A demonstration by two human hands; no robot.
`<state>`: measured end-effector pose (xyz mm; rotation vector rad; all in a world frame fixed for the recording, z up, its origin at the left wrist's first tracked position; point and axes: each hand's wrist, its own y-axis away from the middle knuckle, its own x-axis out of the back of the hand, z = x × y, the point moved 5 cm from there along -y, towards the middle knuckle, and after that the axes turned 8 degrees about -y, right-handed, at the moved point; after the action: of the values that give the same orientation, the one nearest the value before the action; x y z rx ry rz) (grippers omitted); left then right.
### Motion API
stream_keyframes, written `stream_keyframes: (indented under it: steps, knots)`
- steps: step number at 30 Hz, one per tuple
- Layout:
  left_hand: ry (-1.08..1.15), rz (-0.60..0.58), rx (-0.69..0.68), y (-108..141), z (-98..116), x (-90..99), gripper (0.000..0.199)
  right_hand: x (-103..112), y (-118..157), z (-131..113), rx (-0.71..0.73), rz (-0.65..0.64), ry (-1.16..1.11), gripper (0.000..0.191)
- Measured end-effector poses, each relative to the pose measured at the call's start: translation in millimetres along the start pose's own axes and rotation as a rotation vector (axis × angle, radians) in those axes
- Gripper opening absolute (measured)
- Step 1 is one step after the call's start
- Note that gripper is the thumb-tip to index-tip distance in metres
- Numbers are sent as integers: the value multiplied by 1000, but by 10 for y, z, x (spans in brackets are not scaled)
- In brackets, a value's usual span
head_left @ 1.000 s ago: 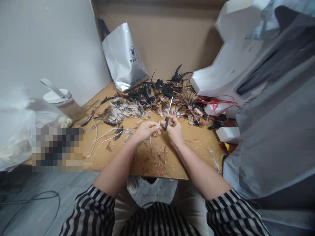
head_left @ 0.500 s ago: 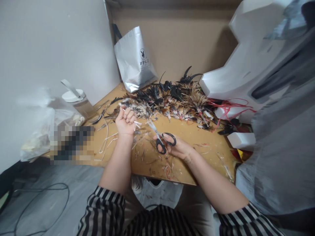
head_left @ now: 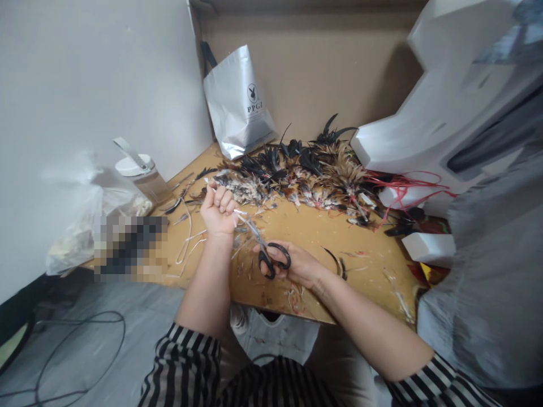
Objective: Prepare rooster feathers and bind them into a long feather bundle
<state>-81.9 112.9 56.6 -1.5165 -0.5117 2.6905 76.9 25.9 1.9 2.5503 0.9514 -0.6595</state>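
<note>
Scissors are held over the desk, the grip of the right hand clamped on their handles and their points at the white strip beside the left hand, whose grip is closed on it; contact of points and strip cannot be confirmed. Judged risk: a slip toward the curled fingers could cut skin, and a slack strip could fold between the blades.
</note>
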Motion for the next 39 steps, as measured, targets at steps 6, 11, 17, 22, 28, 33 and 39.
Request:
stream_keyframes:
  steps: [6,11,17,22,28,33,39]
  knots:
    - [-44,24,6,15,-32,-15,24,-48,-42,-2,28,38,-72,44]
    - [-58,42,22,27,-46,-27,23,-30,-55,4,48,86,-113,43]
    - [-26,27,63,16,-87,-36,24,4,-49,-27,111,112,-109,41]
    - [6,6,95,8,-151,-43,23,6,-45,-42,130,115,-92,42]
    - [7,36,143,-4,-219,-1,19,12,-35,-45,136,101,-158,40]
    - [-111,123,265,-23,-339,62,13,34,-31,-48,150,72,-226,37]
    - [-509,188,256,55,-518,50,12,62,-22,-43,128,55,-312,39]
